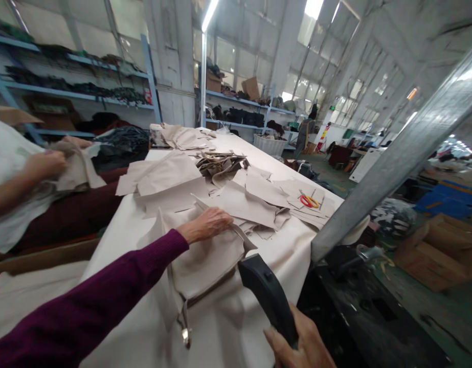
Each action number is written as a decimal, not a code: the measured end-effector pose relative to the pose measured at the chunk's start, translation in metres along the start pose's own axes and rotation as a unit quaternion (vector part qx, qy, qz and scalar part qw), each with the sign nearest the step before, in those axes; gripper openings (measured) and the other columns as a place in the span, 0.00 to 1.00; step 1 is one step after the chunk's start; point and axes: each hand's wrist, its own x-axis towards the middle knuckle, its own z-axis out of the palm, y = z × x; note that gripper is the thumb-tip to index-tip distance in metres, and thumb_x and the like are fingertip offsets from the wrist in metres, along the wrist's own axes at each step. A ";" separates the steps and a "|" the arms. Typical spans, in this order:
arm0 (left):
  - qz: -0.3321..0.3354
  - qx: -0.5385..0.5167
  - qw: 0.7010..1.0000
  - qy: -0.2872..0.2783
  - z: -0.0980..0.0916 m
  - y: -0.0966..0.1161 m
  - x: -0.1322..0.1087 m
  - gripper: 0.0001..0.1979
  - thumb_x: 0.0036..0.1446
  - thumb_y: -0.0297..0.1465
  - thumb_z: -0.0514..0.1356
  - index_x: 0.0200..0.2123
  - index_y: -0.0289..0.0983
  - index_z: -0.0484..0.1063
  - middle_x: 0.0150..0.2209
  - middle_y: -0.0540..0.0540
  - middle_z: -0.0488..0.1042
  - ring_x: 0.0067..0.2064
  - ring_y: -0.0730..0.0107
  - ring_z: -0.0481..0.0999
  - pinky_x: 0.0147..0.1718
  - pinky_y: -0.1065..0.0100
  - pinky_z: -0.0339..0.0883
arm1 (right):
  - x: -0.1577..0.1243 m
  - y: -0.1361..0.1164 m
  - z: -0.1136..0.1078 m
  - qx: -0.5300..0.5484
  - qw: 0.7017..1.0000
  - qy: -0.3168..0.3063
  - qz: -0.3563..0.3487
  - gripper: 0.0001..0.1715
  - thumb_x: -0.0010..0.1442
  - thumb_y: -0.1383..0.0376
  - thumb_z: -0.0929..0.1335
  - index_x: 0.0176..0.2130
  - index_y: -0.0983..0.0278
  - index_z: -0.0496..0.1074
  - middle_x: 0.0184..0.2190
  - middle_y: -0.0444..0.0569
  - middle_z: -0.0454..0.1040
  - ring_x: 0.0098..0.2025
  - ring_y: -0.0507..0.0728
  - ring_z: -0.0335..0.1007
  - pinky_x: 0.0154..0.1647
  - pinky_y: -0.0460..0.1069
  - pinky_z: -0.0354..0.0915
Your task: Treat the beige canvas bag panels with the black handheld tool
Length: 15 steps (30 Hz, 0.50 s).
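A beige bag (208,260), leather-like, lies on the white-covered table in front of me. My left hand (210,223), in a purple sleeve, grips its upper edge with bent fingers. A short strap with a shiny metal clip (186,337) hangs from the bag's near corner. My right hand (302,340) is wrapped around the grip of a black hand-held tool (267,291) with a broad angled head. That head points at the bag's right end, close to its edge; whether they touch I cannot tell. Flat beige pieces (236,202) lie just beyond the bag.
Red-and-yellow-handled scissors (309,201) rest on beige pieces at the table's right. Dark strips (222,163) are heaped mid-table. A slanted metal post (392,148) rises at the right edge. A co-worker's hands (47,166) hold beige material at left. Cardboard boxes (439,250) stand right.
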 end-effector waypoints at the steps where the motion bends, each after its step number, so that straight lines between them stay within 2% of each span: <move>1: -0.006 -0.017 1.000 -0.002 -0.003 0.001 0.000 0.06 0.58 0.27 0.54 0.29 0.37 0.69 0.29 0.46 0.72 0.32 0.68 0.70 0.33 0.69 0.59 | 0.004 -0.005 0.001 0.011 1.000 -0.013 -0.002 0.11 0.53 0.57 0.66 0.32 0.63 0.68 0.23 0.46 0.71 0.29 0.57 0.71 0.33 0.47 0.67; 5: -0.048 -0.106 0.993 -0.019 -0.027 0.013 -0.002 0.06 0.55 0.27 0.53 0.27 0.36 0.69 0.25 0.48 0.69 0.28 0.70 0.67 0.30 0.70 0.58 | 0.016 -0.025 -0.002 0.065 0.995 -0.074 -0.016 0.13 0.57 0.57 0.62 0.37 0.65 0.64 0.18 0.39 0.63 0.19 0.52 0.67 0.22 0.45 0.65; 8: -0.061 -0.208 0.975 -0.049 -0.050 0.026 -0.011 0.10 0.56 0.31 0.52 0.31 0.35 0.72 0.24 0.49 0.70 0.27 0.71 0.67 0.26 0.72 0.58 | 0.018 -0.033 -0.006 0.069 0.995 -0.066 -0.039 0.12 0.57 0.59 0.63 0.37 0.65 0.65 0.18 0.38 0.63 0.19 0.52 0.66 0.23 0.45 0.65; 9: -0.077 -0.287 0.952 -0.067 -0.056 0.030 -0.016 0.11 0.56 0.34 0.52 0.33 0.35 0.73 0.25 0.49 0.71 0.26 0.72 0.68 0.25 0.73 0.58 | 0.018 -0.034 -0.007 0.071 0.995 -0.061 -0.036 0.12 0.57 0.59 0.63 0.37 0.65 0.65 0.18 0.38 0.63 0.19 0.52 0.66 0.24 0.45 0.65; 11: -0.133 -0.468 0.868 -0.102 -0.059 0.038 -0.028 0.14 0.55 0.38 0.54 0.36 0.34 0.73 0.27 0.49 0.73 0.25 0.72 0.68 0.23 0.74 0.58 | 0.017 -0.034 -0.006 0.078 0.995 -0.056 -0.024 0.12 0.56 0.59 0.64 0.38 0.65 0.65 0.19 0.38 0.64 0.20 0.52 0.66 0.23 0.45 0.65; 13: -0.196 -0.593 0.774 -0.107 -0.051 0.044 -0.040 0.15 0.52 0.40 0.57 0.33 0.33 0.73 0.26 0.49 0.73 0.24 0.72 0.68 0.22 0.73 0.58 | 0.018 -0.033 -0.002 0.086 0.994 -0.062 -0.017 0.13 0.56 0.58 0.64 0.37 0.65 0.65 0.19 0.39 0.65 0.19 0.52 0.66 0.21 0.44 0.64; 15: -0.238 -0.665 0.702 -0.097 -0.036 0.051 -0.051 0.14 0.49 0.40 0.60 0.27 0.32 0.72 0.24 0.49 0.72 0.21 0.74 0.66 0.21 0.74 0.57 | 0.021 -0.031 0.003 0.101 0.992 -0.074 -0.024 0.13 0.56 0.58 0.64 0.37 0.65 0.64 0.18 0.38 0.64 0.18 0.51 0.66 0.19 0.44 0.63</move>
